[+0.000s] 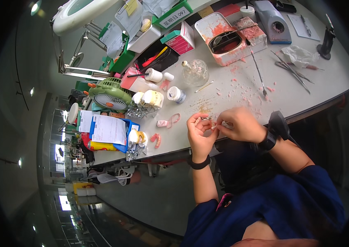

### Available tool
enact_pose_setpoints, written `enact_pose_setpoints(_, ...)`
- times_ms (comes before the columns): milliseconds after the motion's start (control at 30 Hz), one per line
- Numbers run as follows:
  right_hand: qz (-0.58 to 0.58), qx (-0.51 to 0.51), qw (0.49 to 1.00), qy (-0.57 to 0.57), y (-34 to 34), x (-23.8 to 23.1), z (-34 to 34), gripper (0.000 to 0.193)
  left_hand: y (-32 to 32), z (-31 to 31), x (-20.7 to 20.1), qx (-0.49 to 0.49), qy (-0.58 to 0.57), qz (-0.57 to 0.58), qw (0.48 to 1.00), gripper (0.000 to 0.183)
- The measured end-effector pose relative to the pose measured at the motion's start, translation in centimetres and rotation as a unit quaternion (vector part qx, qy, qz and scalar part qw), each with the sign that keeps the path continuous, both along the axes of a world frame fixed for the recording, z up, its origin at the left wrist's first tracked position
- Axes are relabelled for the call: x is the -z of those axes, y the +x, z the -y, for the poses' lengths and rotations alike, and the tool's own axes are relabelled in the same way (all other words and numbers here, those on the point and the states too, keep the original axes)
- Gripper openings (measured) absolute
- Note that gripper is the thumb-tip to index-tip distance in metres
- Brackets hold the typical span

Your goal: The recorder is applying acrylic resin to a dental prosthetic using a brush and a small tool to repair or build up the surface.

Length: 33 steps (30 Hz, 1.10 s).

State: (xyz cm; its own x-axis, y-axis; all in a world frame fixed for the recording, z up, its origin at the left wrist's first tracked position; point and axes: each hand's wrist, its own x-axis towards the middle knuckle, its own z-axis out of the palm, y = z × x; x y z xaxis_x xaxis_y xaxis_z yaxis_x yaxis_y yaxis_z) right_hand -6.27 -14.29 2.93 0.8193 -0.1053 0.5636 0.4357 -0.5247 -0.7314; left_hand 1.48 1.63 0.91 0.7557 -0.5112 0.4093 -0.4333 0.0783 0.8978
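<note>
Dark blue short-sleeved shirt sits closest in the head view, and beyond it the pale grey tabletop ends in a front edge slanting up to the right. Both hands meet just over that edge, with bare tabletop left of them and crumb-strewn surface ahead. Left hand, half-cupped, curls its thumb and fingers about a small whitish piece; right hand, nearly closed, pinches at it with the fingertips. Which way it points, and its long axis, I can't tell: too small, too covered. A black wedge-shaped fixture crowds the right wrist. Left lies a pink horseshoe-shaped denture; ahead stand a round clear glass bottle and a pink-smeared white tray, with slim metal tweezers off right.
</note>
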Motion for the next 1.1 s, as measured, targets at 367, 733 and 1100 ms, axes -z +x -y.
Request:
enact_pose_setpoints(367,0.08,0.02,0.997,0.005,0.3,-0.7,-0.3,0.008,-1.1,1.3,-0.1,0.009,0.04,0.034,0.999,0.058)
enact_pose_setpoints(733,0.076,0.051,0.996,0.006,0.4,-0.1,-0.3,0.009,-1.1,1.1,0.3,0.025,0.059,0.027,0.998,0.062)
enact_pose_setpoints(1100,-0.003,0.093,0.995,0.047,0.4,-0.6,-0.9,0.008,-0.3,-0.8,-0.4,-0.033,-0.002,0.024,0.999,0.063)
